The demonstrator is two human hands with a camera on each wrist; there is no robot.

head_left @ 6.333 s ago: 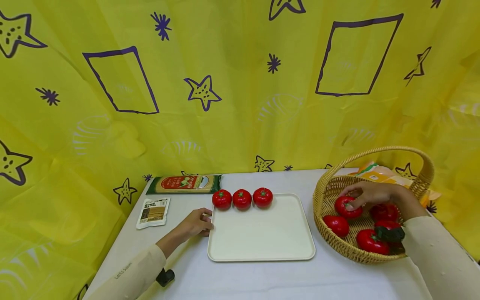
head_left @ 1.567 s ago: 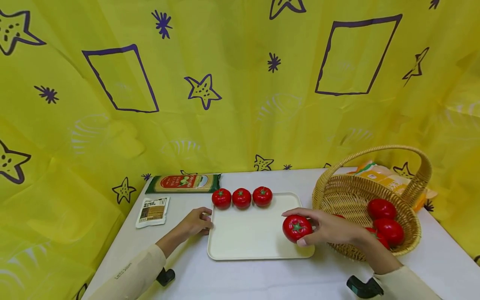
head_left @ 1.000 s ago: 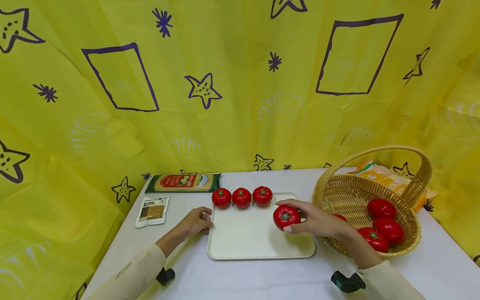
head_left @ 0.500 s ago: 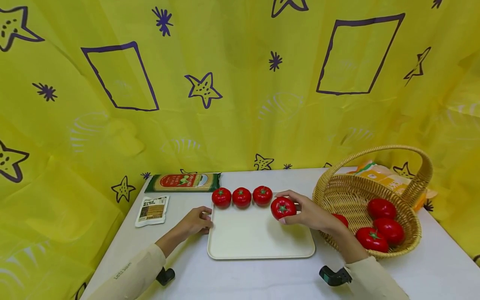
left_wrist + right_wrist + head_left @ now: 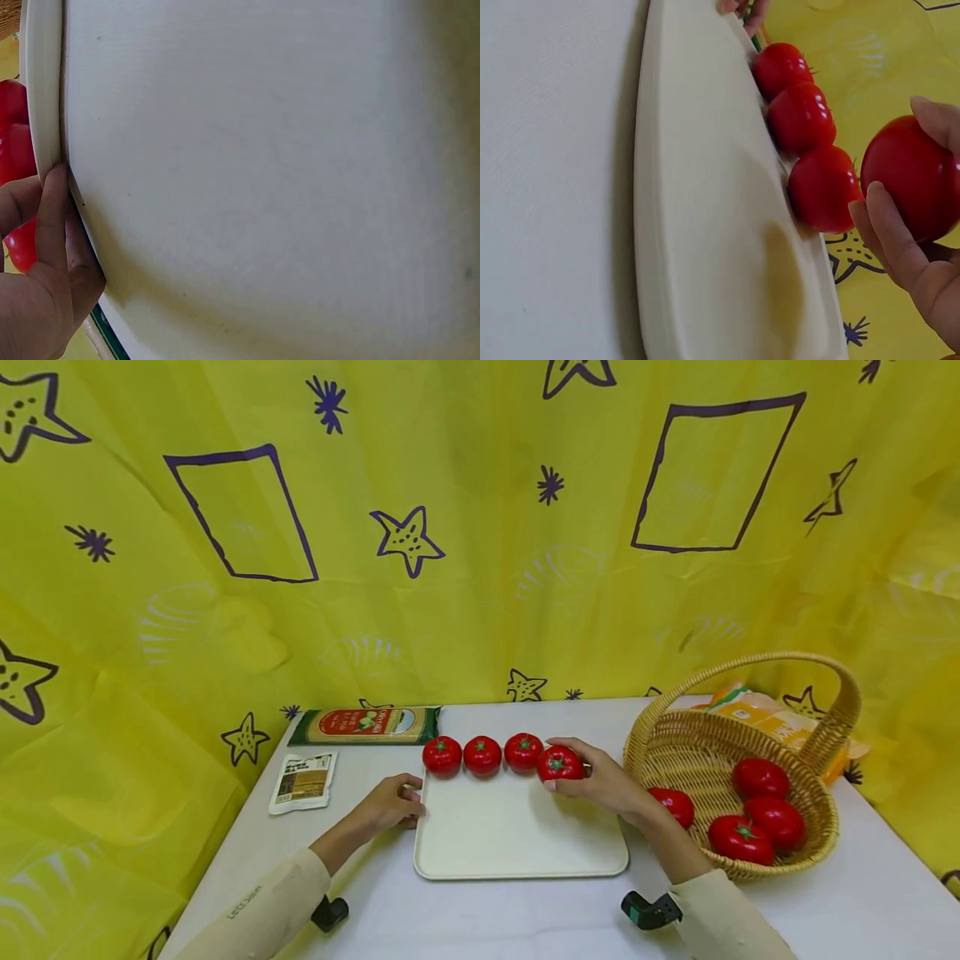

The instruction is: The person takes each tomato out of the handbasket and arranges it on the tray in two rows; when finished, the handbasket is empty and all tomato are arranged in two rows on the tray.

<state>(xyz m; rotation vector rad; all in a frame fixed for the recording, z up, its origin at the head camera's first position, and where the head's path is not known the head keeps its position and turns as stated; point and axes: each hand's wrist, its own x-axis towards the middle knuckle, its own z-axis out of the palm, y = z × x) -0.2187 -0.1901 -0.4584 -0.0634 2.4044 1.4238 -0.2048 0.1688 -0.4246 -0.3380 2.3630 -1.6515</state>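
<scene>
My right hand (image 5: pixel 598 777) grips a red tomato (image 5: pixel 559 763), fingers and thumb round its sides, at the right end of a row on the tray. Its shadow falls on the tray in the right wrist view, where this tomato (image 5: pixel 907 176) looks raised. Three tomatoes stand side by side along the far rim: the left one (image 5: pixel 442 756), the middle one (image 5: pixel 482 755) and the right one (image 5: pixel 523 752). At the left rim of the cream tray (image 5: pixel 517 835), my left hand (image 5: pixel 392 802) pinches the edge, thumb and fingers on the rim (image 5: pixel 45 97).
On the right stands a tilted wicker basket (image 5: pixel 697 752) with a tall handle and several tomatoes (image 5: pixel 774 822) inside. An orange bag (image 5: pixel 765 714) lies behind it. A green noodle packet (image 5: pixel 367 725) and a white pouch (image 5: pixel 303 782) lie at the left.
My right hand has taken a tomato from the basket and carried it left over the tray, then farther back to the row's right end. The basket now stands tilted. My left hand stays put.
</scene>
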